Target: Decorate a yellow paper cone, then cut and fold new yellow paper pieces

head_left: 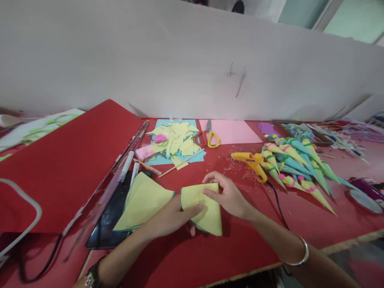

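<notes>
Held paper: While my left hand (177, 218) is clamping the fan-shaped yellow paper (211, 218) with its thumb on top and fingers reaching beneath, my right hand (229, 196) is gripping its upper right corner, so both are closing on this 1 piece, low over the red table (168, 260).
Paper edge: Blue-green is showing along the curved left side.
Yellow stack: More fan-shaped sheets (147, 200) are lying just left of my left hand, partly covering a black flat object (108, 228).
Markers: 2 white markers (127, 166) (135, 173) are resting near the stack.
Scraps: Yellow offcuts (183, 140) are heaping over blue sheets (196, 158), with a thin stick (181, 163) slanting across the front.
Scissors: They (209, 138) are lying between the offcuts and the pink sheet (237, 132), blades pointing at the wall (180, 60).
Glue gun: The yellow tool (250, 159) is lying beyond my right hand, its black cord (279, 204) trailing towards me.
Cones: Yellow, green and blue paper cones (318, 190) are piling up right of it.
</notes>
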Demonstrator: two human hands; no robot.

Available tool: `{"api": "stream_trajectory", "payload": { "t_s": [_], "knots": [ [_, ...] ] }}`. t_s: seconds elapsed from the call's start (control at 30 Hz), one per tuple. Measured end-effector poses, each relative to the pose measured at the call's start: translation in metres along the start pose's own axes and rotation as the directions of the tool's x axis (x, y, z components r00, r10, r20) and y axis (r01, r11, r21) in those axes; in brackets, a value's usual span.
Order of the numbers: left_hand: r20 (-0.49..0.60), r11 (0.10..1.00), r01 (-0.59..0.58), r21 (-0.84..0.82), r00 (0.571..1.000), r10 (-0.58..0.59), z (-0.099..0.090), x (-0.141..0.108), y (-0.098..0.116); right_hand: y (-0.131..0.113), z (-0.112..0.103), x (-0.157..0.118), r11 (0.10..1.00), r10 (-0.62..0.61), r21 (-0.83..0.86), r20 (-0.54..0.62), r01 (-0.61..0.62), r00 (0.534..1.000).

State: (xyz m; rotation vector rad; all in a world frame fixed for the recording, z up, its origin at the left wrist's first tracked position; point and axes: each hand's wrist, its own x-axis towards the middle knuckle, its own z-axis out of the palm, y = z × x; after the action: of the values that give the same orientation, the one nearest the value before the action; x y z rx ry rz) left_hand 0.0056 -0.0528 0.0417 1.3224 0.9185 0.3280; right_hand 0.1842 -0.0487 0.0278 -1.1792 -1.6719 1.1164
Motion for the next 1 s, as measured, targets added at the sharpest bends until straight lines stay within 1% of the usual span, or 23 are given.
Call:
{"api": "stream_trajectory", "payload": {
  "t_s": [0.1, 0.17, 0.2, 0.23, 0.3, 0.37, 0.4, 0.5, 0.57, 0.67, 0.77, 0.83, 0.93, 1.0],
  "knots": [
    [0.013, 1.0, -0.005, 0.008, 1.0, 0.005, 0.001, -0.001, -0.001, 0.001, 0.001, 0.0, 1.0, -0.003, 0.008, -0.022, 0.003, 1.0],
    [0.0, 1.0, -0.016, 0.014, 1.0, 0.016, 0.001, -0.001, -0.001, 0.002, 0.002, 0.0, 0.998, 0.026, 0.064, -0.034, -0.023, 0.999],
    [-0.019, 1.0, -0.021, 0.009, 1.0, 0.021, 0.001, -0.002, -0.001, 0.002, 0.003, 0.0, 0.992, 0.057, 0.118, -0.025, -0.053, 0.998],
    [-0.044, 1.0, -0.022, 0.001, 0.999, 0.022, 0.001, -0.002, -0.001, 0.002, 0.003, 0.0, 0.979, 0.093, 0.184, -0.001, -0.091, 0.996],
    [-0.113, 1.0, -0.017, -0.016, 0.993, 0.015, 0.0, -0.003, 0.0, 0.003, 0.005, 0.001, 0.934, 0.154, 0.311, 0.089, -0.174, 0.984],
    [-0.182, 1.0, -0.004, -0.016, 0.983, 0.001, 0.0, -0.003, 0.001, 0.005, 0.006, 0.002, 0.897, 0.188, 0.371, 0.169, -0.239, 0.968],
    [-0.203, 1.0, 0.0, -0.007, 0.979, -0.001, 0.0, -0.003, 0.001, 0.006, 0.007, 0.002, 0.894, 0.198, 0.372, 0.176, -0.252, 0.964],
    [-0.219, 1.0, -0.001, 0.022, 0.976, 0.005, 0.0, -0.003, 0.002, 0.007, 0.008, 0.003, 0.911, 0.215, 0.331, 0.133, -0.248, 0.967],
    [-0.208, 0.999, 0.005, 0.032, 0.978, 0.001, 0.0, -0.003, 0.002, 0.008, 0.007, 0.003, 0.923, 0.211, 0.303, 0.112, -0.236, 0.971],
    [-0.174, 0.999, 0.029, 0.027, 0.984, -0.024, -0.002, -0.004, 0.002, 0.009, 0.005, 0.002, 0.931, 0.236, 0.262, 0.101, -0.254, 0.967],
    [-0.148, 0.998, 0.049, 0.042, 0.988, -0.043, -0.005, -0.005, 0.001, 0.009, 0.004, 0.002, 0.926, 0.26, 0.246, 0.132, -0.286, 0.956],
    [-0.161, 0.994, 0.067, 0.089, 0.986, -0.052, -0.008, -0.006, 0.002, 0.009, 0.003, 0.002, 0.921, 0.259, 0.256, 0.158, -0.293, 0.953],
    [-0.158, 0.982, 0.106, 0.157, 0.984, -0.081, -0.013, -0.008, 0.005, 0.008, 0.003, 0.001, 0.918, 0.25, 0.273, 0.168, -0.289, 0.954],
    [-0.147, 0.976, 0.092, 0.197, 0.987, -0.064, -0.017, -0.009, 0.008, 0.008, 0.002, 0.001, 0.923, 0.239, 0.263, 0.177, -0.28, 0.955]
  ]
}}
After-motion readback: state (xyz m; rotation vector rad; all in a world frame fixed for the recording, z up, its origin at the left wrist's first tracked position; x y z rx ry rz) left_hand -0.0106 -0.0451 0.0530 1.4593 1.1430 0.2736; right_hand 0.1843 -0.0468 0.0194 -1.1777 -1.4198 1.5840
